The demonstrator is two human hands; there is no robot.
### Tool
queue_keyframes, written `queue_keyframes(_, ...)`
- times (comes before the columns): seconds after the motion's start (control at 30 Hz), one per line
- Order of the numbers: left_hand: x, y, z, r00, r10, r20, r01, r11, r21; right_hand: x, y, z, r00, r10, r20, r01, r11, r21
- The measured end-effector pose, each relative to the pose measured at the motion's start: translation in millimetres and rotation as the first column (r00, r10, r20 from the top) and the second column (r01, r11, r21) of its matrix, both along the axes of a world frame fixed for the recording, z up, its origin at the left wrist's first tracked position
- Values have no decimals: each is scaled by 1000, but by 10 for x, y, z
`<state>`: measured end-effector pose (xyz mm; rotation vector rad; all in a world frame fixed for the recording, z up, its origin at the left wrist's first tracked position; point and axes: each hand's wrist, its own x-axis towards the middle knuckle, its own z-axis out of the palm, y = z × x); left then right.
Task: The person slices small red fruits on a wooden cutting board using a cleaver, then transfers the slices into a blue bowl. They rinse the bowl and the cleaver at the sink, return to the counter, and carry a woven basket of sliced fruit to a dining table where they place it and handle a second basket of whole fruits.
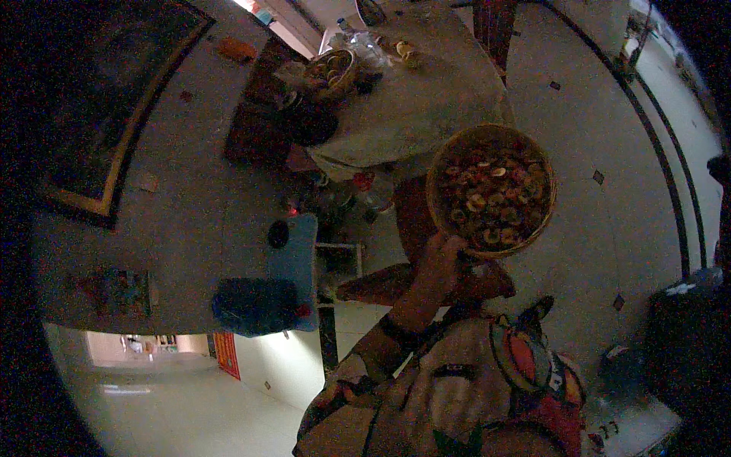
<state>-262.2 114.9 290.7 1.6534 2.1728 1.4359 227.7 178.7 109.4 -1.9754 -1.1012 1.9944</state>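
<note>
My left hand (442,257) grips the near rim of a round wicker basket (549,197), with the thumb side at the edge. Many small pieces (499,188) fill the basket; some look like pale rings or slices, though the dim light hides what they are. The basket is held out in front of me, beside the near right corner of a cloth-covered table (422,108). I cannot see my right hand.
On the table's far left stand another wicker basket (337,71), a clear plastic bottle (365,45) and a small yellowish object (405,50). A blue plastic chair (291,257) with a dark cloth (257,303) stands to the left. Dark furniture (685,331) is at the right.
</note>
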Motion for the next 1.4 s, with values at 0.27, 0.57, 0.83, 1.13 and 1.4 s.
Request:
queue_keyframes(0.27, 473, 741, 558, 966, 92, 243, -61, 989, -132, 363, 1198, -97, 991, 127, 38, -126, 992, -23)
queue_keyframes(0.57, 91, 1323, 805, 918, 171, 358, -177, 984, -15, -57, 2467, -201, 945, 320, 73, -323, 946, 30)
queue_keyframes(0.83, -361, 1134, 1006, 604, 129, 787, -293, 954, 69, -1024, 2339, 166, 943, 323, -77, -326, 945, -21)
queue_keyframes(1.13, -940, 1755, 1086, 151, 7, 988, -401, 914, 55, -1696, 2943, 749, 929, 370, -5, -365, 918, 156)
queue_keyframes(1.4, -978, 1996, 825, 120, 114, 986, -437, 898, -50, -2229, 3798, 850, 900, 433, -48, -420, 892, 165)
